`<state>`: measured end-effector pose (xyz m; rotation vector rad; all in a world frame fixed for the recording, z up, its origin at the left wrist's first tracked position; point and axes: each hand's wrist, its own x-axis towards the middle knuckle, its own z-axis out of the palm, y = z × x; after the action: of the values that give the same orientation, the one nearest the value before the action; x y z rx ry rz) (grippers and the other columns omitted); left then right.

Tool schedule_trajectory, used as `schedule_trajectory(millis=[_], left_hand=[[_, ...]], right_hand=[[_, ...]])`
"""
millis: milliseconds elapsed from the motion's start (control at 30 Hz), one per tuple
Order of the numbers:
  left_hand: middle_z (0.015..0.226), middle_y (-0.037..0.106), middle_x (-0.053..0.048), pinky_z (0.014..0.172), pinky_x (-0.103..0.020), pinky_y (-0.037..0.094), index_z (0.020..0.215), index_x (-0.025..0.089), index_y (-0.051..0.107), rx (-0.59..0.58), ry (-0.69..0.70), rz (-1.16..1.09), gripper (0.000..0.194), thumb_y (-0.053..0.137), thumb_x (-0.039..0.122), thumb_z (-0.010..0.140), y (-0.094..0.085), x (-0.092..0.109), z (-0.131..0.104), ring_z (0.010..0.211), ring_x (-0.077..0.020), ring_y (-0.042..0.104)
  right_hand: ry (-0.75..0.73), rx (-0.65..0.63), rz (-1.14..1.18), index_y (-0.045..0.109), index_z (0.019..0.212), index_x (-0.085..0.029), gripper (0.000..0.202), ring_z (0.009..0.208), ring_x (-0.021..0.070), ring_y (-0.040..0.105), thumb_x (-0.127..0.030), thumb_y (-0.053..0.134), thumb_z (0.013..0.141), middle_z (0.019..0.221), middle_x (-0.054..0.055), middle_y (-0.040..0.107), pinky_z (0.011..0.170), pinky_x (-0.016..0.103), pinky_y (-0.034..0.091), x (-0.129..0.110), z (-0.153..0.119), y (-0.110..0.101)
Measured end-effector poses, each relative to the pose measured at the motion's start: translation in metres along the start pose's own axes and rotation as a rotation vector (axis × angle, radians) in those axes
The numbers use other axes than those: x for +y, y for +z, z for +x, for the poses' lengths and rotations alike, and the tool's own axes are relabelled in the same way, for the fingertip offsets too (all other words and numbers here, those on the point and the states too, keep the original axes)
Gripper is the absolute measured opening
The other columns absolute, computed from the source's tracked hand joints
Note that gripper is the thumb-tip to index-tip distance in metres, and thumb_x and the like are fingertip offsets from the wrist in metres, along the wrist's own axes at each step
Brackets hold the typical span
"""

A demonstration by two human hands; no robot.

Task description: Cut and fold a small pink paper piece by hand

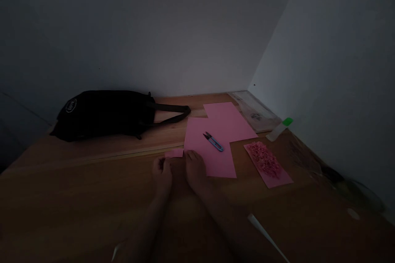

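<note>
Head view, dim light. Small pink paper strip (174,153) lies on the wooden table (77,189), just left of the larger pink sheets (220,166). Left hand (162,176): fingers curled, tips at the strip's near left corner; pinching or only pressing, cannot tell. Right hand (195,169): fingers bent, tips close to the strip's right end and over the left edge of the nearer sheet; grip cannot be told.

Risks, as judged. The strip looks thin and light: uneven pull between the hands could crease or tear it, and a loose hold could let it skew. The right hand overlaps the nearer sheet, so a sideways sweep could drag that sheet along. Thread snips (213,141) rest on it, blades toward the upper left and apart at the tips; a dragged sheet would carry them, and a careless reach could nick a finger. Pink shreds (263,158) sit heaped and unwalled on a small pink card (277,182) at right; a bump from the right forearm, or a draught, could scatter them.
</note>
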<state>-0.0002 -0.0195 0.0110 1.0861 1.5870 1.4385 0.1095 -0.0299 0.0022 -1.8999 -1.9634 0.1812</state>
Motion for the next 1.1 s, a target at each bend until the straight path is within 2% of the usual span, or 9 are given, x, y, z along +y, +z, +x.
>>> schedule_trajectory(millis=[233,533,900,1100], left_hand=[[0.066,0.054,0.000,0.064,-0.027,0.044,0.070,0.019,0.053,0.013,0.038,-0.002,0.011,0.050,0.029,0.068,0.0006,-0.0026,0.0016,0.066,-0.0154,0.053],[0.066,0.053,0.000,0.064,-0.027,0.044,0.071,0.018,0.053,0.014,0.028,-0.011,0.015,0.051,0.032,0.067,0.0011,-0.0078,0.0036,0.065,-0.0155,0.053],[0.069,0.057,-0.001,0.067,-0.029,0.046,0.071,0.019,0.054,0.006,0.044,-0.017,0.012,0.050,0.030,0.067,0.0011,-0.0041,0.0018,0.070,-0.0176,0.056],[0.068,0.057,-0.001,0.064,-0.028,0.045,0.069,0.019,0.053,0.008,0.024,-0.021,0.014,0.052,0.033,0.067,0.0017,-0.0029,0.0017,0.067,-0.0169,0.055]], right_hand=[[-0.030,-0.069,-0.021,0.053,0.120,-0.009,0.039,0.110,0.0214,0.052,-0.006,0.034,0.086,0.119,0.013,0.058,0.096,0.035,0.039,-0.0004,0.0030,-0.0022],[-0.073,-0.057,-0.018,0.050,0.122,-0.009,0.039,0.113,0.0206,0.049,-0.005,0.037,0.086,0.120,0.013,0.057,0.098,0.036,0.037,-0.0016,0.0011,-0.0003],[-0.051,-0.055,0.004,0.058,0.109,-0.014,0.032,0.101,0.0196,0.055,-0.008,0.036,0.088,0.106,0.010,0.063,0.089,0.034,0.042,-0.0053,0.0023,-0.0022],[-0.139,-0.081,-0.029,0.059,0.108,-0.011,0.029,0.102,0.0184,0.055,-0.008,0.039,0.088,0.108,0.010,0.063,0.095,0.034,0.038,-0.0035,0.0040,-0.0044]])
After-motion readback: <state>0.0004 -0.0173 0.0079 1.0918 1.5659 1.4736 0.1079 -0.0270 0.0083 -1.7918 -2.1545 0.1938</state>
